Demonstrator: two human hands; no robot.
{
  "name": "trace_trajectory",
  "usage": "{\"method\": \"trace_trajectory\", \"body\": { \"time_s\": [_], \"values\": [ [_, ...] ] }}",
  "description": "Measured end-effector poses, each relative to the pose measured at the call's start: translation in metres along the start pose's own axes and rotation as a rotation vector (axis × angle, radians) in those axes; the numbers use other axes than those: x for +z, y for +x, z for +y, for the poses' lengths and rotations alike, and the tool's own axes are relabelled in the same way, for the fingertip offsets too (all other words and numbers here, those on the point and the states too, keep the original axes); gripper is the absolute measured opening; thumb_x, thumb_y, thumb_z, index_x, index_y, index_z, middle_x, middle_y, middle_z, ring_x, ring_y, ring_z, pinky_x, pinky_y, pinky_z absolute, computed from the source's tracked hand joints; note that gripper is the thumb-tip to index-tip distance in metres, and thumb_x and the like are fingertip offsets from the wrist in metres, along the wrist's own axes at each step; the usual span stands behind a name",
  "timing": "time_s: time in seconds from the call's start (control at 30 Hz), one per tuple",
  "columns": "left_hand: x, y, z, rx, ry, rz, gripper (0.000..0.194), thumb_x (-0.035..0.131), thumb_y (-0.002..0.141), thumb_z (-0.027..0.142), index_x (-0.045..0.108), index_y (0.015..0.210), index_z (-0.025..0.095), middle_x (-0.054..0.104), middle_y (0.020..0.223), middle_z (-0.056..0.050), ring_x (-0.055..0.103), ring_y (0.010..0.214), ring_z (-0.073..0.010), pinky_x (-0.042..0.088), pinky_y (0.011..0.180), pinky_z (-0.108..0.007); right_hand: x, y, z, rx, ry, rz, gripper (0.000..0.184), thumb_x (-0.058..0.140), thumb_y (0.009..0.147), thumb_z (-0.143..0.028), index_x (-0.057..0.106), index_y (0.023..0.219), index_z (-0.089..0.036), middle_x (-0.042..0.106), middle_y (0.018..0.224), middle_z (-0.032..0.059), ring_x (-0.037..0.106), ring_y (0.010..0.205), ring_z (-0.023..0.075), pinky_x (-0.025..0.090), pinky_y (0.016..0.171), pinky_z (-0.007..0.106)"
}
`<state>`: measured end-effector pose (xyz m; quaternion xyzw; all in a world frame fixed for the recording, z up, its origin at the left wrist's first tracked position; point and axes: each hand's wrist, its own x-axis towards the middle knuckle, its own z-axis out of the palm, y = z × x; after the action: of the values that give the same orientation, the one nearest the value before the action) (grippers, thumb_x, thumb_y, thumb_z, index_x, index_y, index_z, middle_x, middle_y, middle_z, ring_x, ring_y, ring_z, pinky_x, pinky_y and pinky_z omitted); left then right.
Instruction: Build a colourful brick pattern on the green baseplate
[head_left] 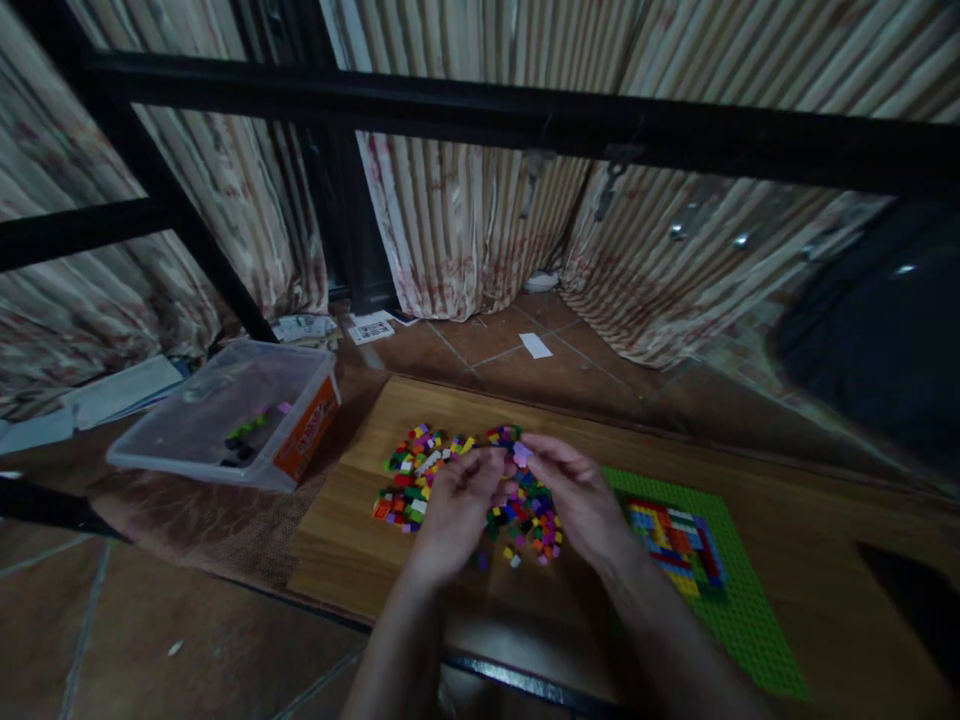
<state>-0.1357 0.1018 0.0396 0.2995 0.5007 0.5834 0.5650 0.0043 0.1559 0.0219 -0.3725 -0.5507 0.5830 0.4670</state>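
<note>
My right hand (581, 495) pinches a lilac toy building brick (522, 454) between thumb and fingertips, just above the tabletop. Close beside it, my left hand (465, 505) has its fingers drawn together; whatever they may hold is too blurred to make out. Under and around both hands spreads a pile of small, many-coloured loose bricks (409, 485), partly hidden by the hands. Right of my right hand lies a green baseplate (750, 590). A block of assembled bricks (679, 545) in red, yellow, blue and white sits on it, partly behind my wrist.
The wooden table (337, 540) carries the bricks and baseplate. Left of it stands a clear plastic box (202, 465) with a few bricks inside. A dark flat object (911, 600) lies at the right. Black metal bars (480, 110) cross before curtains (465, 220); papers (535, 346) lie on the floor.
</note>
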Motion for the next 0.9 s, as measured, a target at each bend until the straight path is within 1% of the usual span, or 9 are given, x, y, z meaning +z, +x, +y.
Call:
{"method": "trace_trajectory", "body": {
  "time_s": [0.07, 0.17, 0.3, 0.4, 0.53, 0.67, 0.77, 0.83, 0.9],
  "values": [
    [0.017, -0.005, -0.003, -0.123, -0.16, -0.077, 0.035, 0.073, 0.072, 0.043, 0.067, 0.091, 0.014, 0.071, 0.081, -0.005, 0.067, 0.069, -0.0132, 0.053, 0.066, -0.024, -0.003, -0.019, 0.0, 0.004, 0.046, 0.062, 0.024, 0.07, 0.077, -0.035, 0.071, 0.099, -0.028, 0.074, 0.097, 0.0017, 0.067, 0.09, 0.0198, 0.054, 0.083, 0.038],
    [0.032, -0.011, -0.006, -0.206, -0.222, -0.1, 0.039, 0.082, 0.061, 0.039, 0.067, 0.086, 0.013, 0.07, 0.075, -0.004, 0.066, 0.065, -0.0121, 0.052, 0.061, -0.021, -0.012, -0.039, -0.004, 0.024, -0.025, 0.098, 0.025, 0.068, 0.079, -0.037, 0.07, 0.103, -0.029, 0.073, 0.093, 0.0025, 0.068, 0.08, 0.0199, 0.057, 0.072, 0.036],
    [0.037, -0.013, -0.011, -0.244, -0.106, -0.121, 0.037, 0.084, 0.059, 0.032, 0.069, 0.085, 0.012, 0.069, 0.07, -0.002, 0.064, 0.06, -0.0105, 0.051, 0.058, -0.02, -0.028, -0.053, -0.013, -0.093, -0.219, 0.121, 0.024, 0.069, 0.079, -0.033, 0.071, 0.103, -0.029, 0.071, 0.098, 0.0022, 0.065, 0.087, 0.0191, 0.054, 0.077, 0.034],
    [0.038, -0.014, -0.015, -0.292, 0.011, -0.172, 0.032, 0.082, 0.061, 0.031, 0.069, 0.083, 0.012, 0.07, 0.07, -0.004, 0.064, 0.058, -0.011, 0.051, 0.056, -0.021, -0.038, -0.058, -0.019, -0.177, -0.305, 0.073, 0.022, 0.069, 0.079, -0.028, 0.072, 0.101, -0.029, 0.07, 0.087, 0.0006, 0.063, 0.079, 0.0157, 0.052, 0.073, 0.029],
    [0.041, -0.016, -0.017, -0.351, 0.062, -0.21, 0.029, 0.081, 0.061, 0.029, 0.068, 0.08, 0.012, 0.069, 0.067, -0.004, 0.063, 0.057, -0.0113, 0.051, 0.056, -0.021, -0.049, -0.064, -0.024, -0.179, -0.366, -0.024, 0.014, 0.065, 0.083, -0.028, 0.073, 0.095, -0.028, 0.069, 0.084, 0.0009, 0.063, 0.079, 0.0155, 0.05, 0.071, 0.029],
    [0.05, -0.02, -0.016, -0.398, 0.09, -0.265, 0.027, 0.082, 0.058, 0.028, 0.069, 0.077, 0.013, 0.067, 0.065, -0.003, 0.061, 0.055, -0.0113, 0.05, 0.054, -0.022, -0.064, -0.072, -0.026, -0.095, -0.229, 0.011, 0.012, 0.066, 0.082, -0.029, 0.074, 0.091, -0.027, 0.072, 0.085, 0.0007, 0.066, 0.08, 0.0152, 0.051, 0.072, 0.028],
    [0.055, -0.017, -0.018, -0.339, 0.187, -0.291, 0.026, 0.079, 0.061, 0.03, 0.069, 0.079, 0.014, 0.068, 0.066, -0.003, 0.062, 0.058, -0.0123, 0.05, 0.055, -0.023, -0.086, -0.079, -0.027, -0.026, -0.113, 0.113, 0.015, 0.068, 0.079, -0.032, 0.073, 0.092, -0.027, 0.072, 0.08, -0.0008, 0.066, 0.072, 0.0139, 0.054, 0.069, 0.028],
    [0.054, -0.011, -0.021, -0.215, 0.357, -0.252, 0.024, 0.074, 0.065, 0.034, 0.069, 0.079, 0.015, 0.068, 0.066, -0.002, 0.062, 0.059, -0.0134, 0.049, 0.056, -0.023, -0.108, -0.083, -0.029, 0.003, -0.073, 0.208, 0.019, 0.07, 0.078, -0.034, 0.073, 0.095, -0.028, 0.072, 0.081, -0.001, 0.066, 0.068, 0.0134, 0.055, 0.067, 0.029],
    [0.049, -0.003, -0.023, -0.043, 0.602, -0.176, 0.022, 0.068, 0.07, 0.037, 0.069, 0.08, 0.017, 0.069, 0.068, -0.001, 0.063, 0.062, -0.0155, 0.049, 0.058, -0.024, -0.131, -0.087, -0.029, 0.031, -0.083, 0.287, 0.022, 0.073, 0.074, -0.036, 0.073, 0.094, -0.027, 0.072, 0.087, 0.0003, 0.067, 0.074, 0.0154, 0.057, 0.07, 0.032]
  ]
}}
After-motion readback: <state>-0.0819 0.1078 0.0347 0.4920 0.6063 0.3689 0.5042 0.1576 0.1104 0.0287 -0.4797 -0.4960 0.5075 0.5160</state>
